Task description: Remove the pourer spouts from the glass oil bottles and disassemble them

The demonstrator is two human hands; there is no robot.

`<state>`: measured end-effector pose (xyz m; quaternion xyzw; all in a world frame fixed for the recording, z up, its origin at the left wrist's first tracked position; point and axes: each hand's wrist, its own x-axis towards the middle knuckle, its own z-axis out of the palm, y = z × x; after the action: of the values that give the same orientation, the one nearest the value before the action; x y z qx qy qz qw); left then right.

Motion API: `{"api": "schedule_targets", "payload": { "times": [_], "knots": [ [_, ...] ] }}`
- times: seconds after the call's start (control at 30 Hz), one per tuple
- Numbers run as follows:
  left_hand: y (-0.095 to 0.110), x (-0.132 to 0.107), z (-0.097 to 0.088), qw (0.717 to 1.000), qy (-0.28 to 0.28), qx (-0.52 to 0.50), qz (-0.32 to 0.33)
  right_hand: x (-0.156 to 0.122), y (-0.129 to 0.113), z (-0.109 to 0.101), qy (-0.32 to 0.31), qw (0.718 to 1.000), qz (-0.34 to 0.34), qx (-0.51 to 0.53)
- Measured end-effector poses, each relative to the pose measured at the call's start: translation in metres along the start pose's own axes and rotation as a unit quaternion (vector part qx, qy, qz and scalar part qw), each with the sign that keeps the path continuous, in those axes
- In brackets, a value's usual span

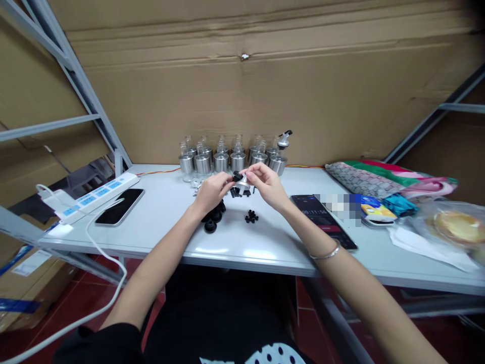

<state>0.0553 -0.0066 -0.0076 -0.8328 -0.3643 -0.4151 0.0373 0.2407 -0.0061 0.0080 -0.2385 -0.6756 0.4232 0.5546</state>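
Note:
My left hand (212, 192) and my right hand (268, 186) meet over the middle of the table. Between them they hold a silver bottle pourer (243, 185) with a black piece at its top. The left fingers pinch at the black piece; the right fingers close on the silver body from the other side. Black ribbed stoppers (210, 225) lie below my left hand, partly covered by it. A small heap of tiny black caps (251, 217) sits nearer the front edge. More silver and black parts (236, 192) lie behind and under the hands, partly hidden.
Glass bottles with steel sleeves (221, 163) stand in rows at the back; one carries a pourer (284, 139). A power strip (99, 194) and phone (120, 207) lie left. At right are a phone showing a timer (322, 220), a patterned cloth (359, 177) and bagged food (456, 227).

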Motion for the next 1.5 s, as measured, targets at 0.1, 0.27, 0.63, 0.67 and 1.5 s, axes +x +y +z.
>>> {"api": "schedule_targets", "payload": {
  "times": [0.1, 0.27, 0.63, 0.67, 1.5],
  "knots": [
    [0.0, 0.0, 0.0, 1.0, -0.005, 0.007, 0.015, 0.001, 0.002, 0.0, 0.012, 1.0, 0.015, 0.0],
    [0.004, 0.0, 0.0, 0.999, -0.011, -0.005, 0.033, 0.001, 0.001, -0.001, 0.022, 1.0, 0.02, -0.002],
    [0.009, 0.001, -0.004, 0.996, 0.071, -0.001, 0.06, 0.03, 0.001, 0.008, 0.19, 0.978, -0.08, -0.018],
    [0.008, 0.002, -0.005, 0.995, 0.079, 0.0, 0.061, 0.031, 0.001, 0.013, 0.177, 0.981, -0.085, -0.009],
    [0.009, -0.003, -0.001, 0.99, 0.091, -0.042, 0.097, 0.01, -0.009, 0.022, 0.145, 0.988, -0.054, 0.002]
  ]
}}
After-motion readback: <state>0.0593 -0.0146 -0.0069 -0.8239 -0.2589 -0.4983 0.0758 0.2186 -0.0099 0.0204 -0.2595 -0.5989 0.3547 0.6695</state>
